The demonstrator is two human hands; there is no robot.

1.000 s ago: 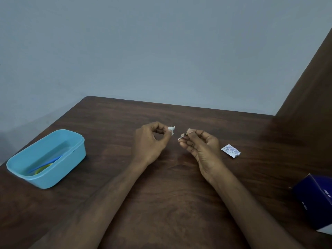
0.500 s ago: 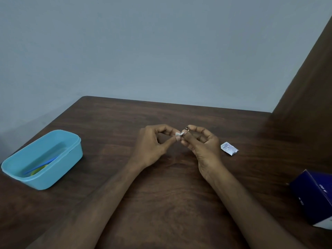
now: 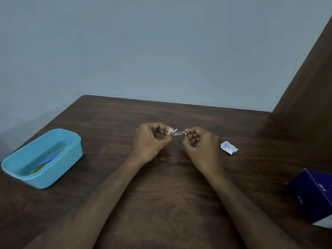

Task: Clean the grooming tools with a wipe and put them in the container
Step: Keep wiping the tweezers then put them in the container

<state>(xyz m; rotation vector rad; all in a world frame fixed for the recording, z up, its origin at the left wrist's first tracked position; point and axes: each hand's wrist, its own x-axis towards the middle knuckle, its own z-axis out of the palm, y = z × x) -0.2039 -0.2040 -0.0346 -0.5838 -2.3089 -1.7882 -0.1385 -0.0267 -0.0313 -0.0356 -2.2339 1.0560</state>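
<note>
The right hand (image 3: 201,144) pinches a metal nail clipper (image 3: 179,133) lying left-right, its left end meeting the wipe (image 3: 171,131) pinched by the left hand (image 3: 152,141).

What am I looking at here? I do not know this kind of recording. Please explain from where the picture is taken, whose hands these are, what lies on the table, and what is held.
No machine is here. A person wears a camera on the head, so you look down at their own two bare hands over a brown table. The left hand pinches a small white wipe against one end of a small metal tool, probably a nail clipper. The right hand holds the other end. On the left stands a light blue container with a blue stick and something yellow-green inside. Right of the hands lies a torn white packet. A dark blue box is at the right edge.
</note>
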